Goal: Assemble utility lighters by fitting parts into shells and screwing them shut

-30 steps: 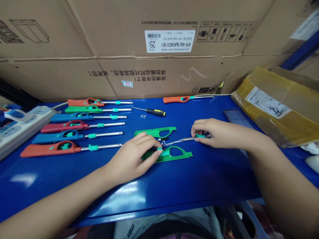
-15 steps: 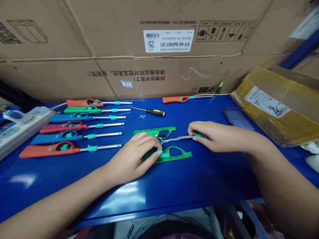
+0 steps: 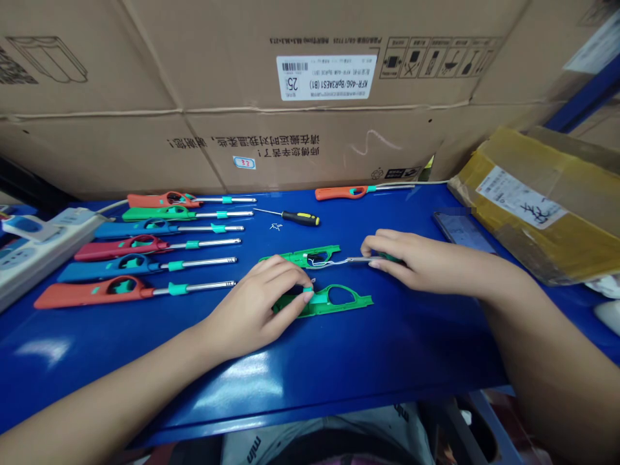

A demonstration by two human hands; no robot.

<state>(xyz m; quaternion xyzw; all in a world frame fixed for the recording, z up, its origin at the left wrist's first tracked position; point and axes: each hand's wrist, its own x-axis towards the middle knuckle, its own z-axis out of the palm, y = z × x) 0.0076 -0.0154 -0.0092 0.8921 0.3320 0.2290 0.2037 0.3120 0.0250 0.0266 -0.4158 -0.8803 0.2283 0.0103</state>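
Note:
My left hand point(image 3: 265, 298) is closed, thumb and index finger pinching a teal plastic piece point(image 3: 318, 298) at the near green lighter shell half point(image 3: 361, 301). Beyond it lies a second green lighter shell half point(image 3: 333, 249), partly covered by my left fingers, with a small black part point(image 3: 311, 258) in it. Thin white wires point(image 3: 334, 262) run from there to a metal lighter tube point(image 3: 357, 259). The end of this tube is gripped in the fingers of my right hand point(image 3: 402, 259), where a bit of teal plastic shows.
Several assembled lighters point(image 3: 121, 294) lie in a column at left, beside a white power strip point(image 3: 43, 252). A screwdriver point(image 3: 300, 218) and an orange lighter point(image 3: 339, 192) lie farther back. At right are a phone point(image 3: 462, 232) and a taped carton point(image 3: 523, 200). Cardboard point(image 3: 194, 64) walls the back.
My right hand has shifted slightly left and away from me with the metal tube, bringing the wires over the far green shell half. My left hand stays almost still.

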